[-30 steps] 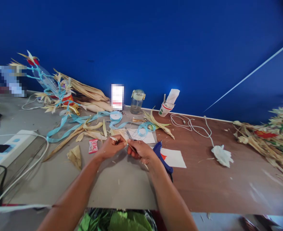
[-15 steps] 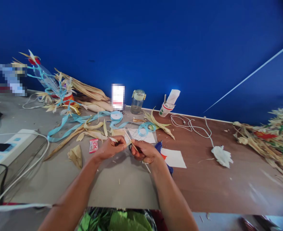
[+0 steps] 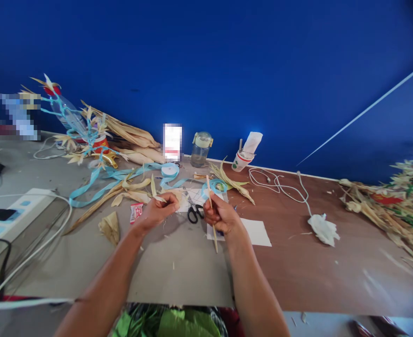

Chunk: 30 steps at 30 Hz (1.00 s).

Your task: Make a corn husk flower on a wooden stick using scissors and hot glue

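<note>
The pale stick [image 3: 215,239] is in the right hand [image 3: 219,214], its long axis running away from the person and tipping slightly left at the far end; both ends stick out past the fingers. The left hand [image 3: 160,210] is off to the stick's left, clear of it, so the right hand alone has contact. Its thumb presses the stick against curled fingers, and its forearm slants inward from the lower right. The left hand is closed in a pinch, knuckles up, with a pale scrap of husk [image 3: 158,198] at its fingers; how firmly it grips, I cannot tell. In the gap between the hands, nearer the right, black-handled scissors [image 3: 194,206] lie over lined paper [image 3: 183,205] on the grey surface [image 3: 178,274].
</note>
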Available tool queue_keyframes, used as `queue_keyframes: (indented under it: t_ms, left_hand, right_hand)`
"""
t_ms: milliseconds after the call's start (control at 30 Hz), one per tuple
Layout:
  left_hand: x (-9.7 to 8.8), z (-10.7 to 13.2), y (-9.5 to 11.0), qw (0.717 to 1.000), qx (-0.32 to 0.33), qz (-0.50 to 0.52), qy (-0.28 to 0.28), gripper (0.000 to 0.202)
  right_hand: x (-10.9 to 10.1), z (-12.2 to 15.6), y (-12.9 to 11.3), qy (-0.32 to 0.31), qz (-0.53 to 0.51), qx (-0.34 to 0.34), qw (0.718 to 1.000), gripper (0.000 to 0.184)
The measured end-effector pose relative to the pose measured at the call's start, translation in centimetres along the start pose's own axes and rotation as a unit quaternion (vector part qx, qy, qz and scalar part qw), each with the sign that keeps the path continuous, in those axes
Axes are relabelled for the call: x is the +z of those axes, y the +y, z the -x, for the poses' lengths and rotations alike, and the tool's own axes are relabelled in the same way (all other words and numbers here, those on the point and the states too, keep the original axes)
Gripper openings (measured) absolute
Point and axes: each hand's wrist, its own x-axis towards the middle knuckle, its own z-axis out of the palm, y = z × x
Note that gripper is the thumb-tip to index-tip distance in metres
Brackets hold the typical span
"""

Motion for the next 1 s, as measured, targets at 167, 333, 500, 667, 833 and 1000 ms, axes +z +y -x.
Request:
queue_keyframes:
  t_ms: [167,333,500,667,833,1000]
  left_hand:
    - [0.1,-0.3,-0.1,0.999,-0.014,0.0,0.047,0.027]
    - [0.6,-0.4,-0.1,0.999,-0.019,-0.03,0.03,0.029]
    - [1.1,-0.6,-0.3,0.999,-0.026,-0.03,0.014,0.026]
    - [1.6,-0.6,-1.0,0.999,-0.034,-0.03,0.012,0.024]
    - [2.0,-0.5,-1.2,0.998,-0.044,-0.035,-0.005,0.025]
    - [2.1,-0.2,-1.1,0.998,-0.044,0.0,-0.044,0.021]
  right_hand:
    - [1.4,-0.4,0.9,0.056,0.021,-0.07,0.996,0.036]
    - [1.7,-0.9,2.1,0.099,0.113,-0.11,0.983,0.036]
    - [1.8,-1.2,2.6,0.152,0.199,-0.21,0.945,0.031]
    - [2.7,-0.8,2.9,0.057,0.249,-0.228,0.939,0.018]
    - [2.9,-0.7,3.3,0.083,0.302,-0.251,0.916,0.017]
    - [2.6,-0.8,3.2,0.114,0.249,-0.256,0.927,0.02]
